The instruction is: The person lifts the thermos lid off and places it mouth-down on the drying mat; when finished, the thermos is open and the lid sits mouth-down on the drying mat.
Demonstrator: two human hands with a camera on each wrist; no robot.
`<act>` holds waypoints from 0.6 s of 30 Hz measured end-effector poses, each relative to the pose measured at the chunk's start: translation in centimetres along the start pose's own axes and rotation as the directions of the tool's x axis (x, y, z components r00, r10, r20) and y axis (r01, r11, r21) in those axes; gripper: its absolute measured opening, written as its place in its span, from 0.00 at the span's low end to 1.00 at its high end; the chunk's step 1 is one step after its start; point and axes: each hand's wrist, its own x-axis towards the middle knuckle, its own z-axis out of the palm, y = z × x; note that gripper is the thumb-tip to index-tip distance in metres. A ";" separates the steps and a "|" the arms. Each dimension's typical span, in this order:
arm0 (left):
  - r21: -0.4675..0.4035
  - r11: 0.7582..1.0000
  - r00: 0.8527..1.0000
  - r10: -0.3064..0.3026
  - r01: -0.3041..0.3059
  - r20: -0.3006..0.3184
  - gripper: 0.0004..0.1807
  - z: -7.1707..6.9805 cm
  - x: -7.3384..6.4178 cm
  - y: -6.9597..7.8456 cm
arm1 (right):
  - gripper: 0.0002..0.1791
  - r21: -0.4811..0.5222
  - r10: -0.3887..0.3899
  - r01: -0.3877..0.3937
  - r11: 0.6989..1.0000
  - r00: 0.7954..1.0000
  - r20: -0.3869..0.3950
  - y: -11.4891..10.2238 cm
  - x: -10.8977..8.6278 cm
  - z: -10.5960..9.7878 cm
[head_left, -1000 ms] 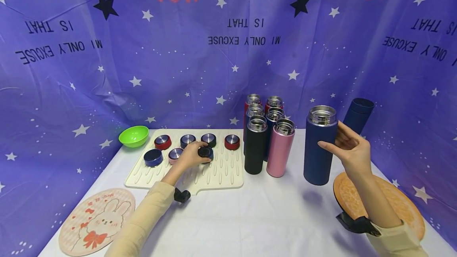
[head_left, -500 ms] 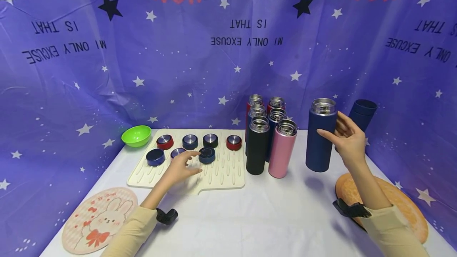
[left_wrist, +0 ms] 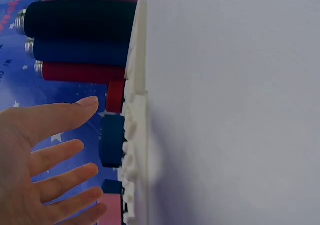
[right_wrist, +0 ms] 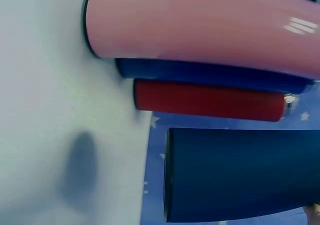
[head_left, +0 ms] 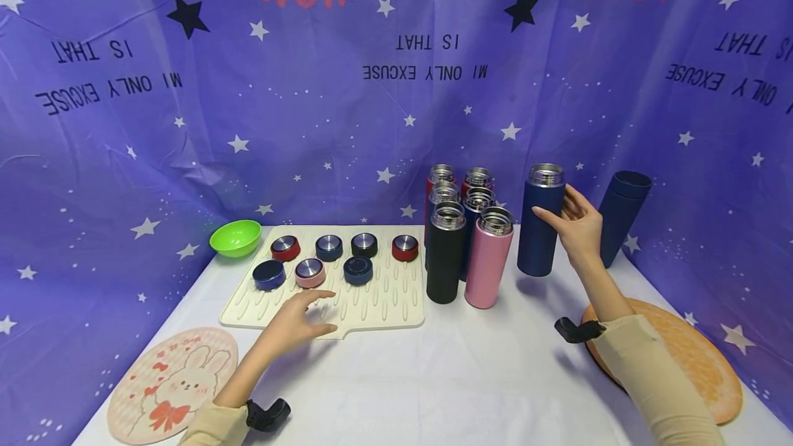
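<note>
My right hand [head_left: 581, 227] grips a navy blue thermos bottle [head_left: 537, 229] with its steel mouth uncovered. The bottle is upright, raised over the table with its shadow below; the right wrist view shows its base [right_wrist: 170, 175] off the white cloth. At the front of a cream ridged mat [head_left: 390, 308], my left hand [head_left: 291, 322] has its fingers spread around nothing. Just beyond it lies a navy lid [head_left: 358, 270], dark face up; the left wrist view shows this lid [left_wrist: 112, 141] apart from the fingertips. A pink lid [head_left: 310, 272] and several others share the mat.
Uncapped bottles stand grouped at centre, a black bottle [head_left: 445, 253] and a pink bottle [head_left: 489, 260] foremost. Another navy bottle [head_left: 622, 215] stands at far right. A green bowl [head_left: 236, 238], a rabbit placemat [head_left: 176, 384] and an orange-slice placemat [head_left: 681, 356] lie around the edges.
My left hand has let go of the navy lid on the mat and drawn back toward me. My right hand has carried the navy bottle farther back and slightly left.
</note>
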 end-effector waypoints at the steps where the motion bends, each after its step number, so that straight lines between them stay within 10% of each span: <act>1: 0.007 1.000 1.000 -0.004 0.004 0.002 0.30 0.0 -0.2 -0.1 | 0.44 -0.020 -0.004 0.004 1.000 1.000 -0.005 0.4 0.3 0.2; 18: 0.002 0.999 0.998 -0.046 0.046 0.042 0.32 0.2 -0.9 -2.1 | 0.42 -0.101 -0.012 0.006 0.995 0.998 -0.056 5.7 3.3 3.3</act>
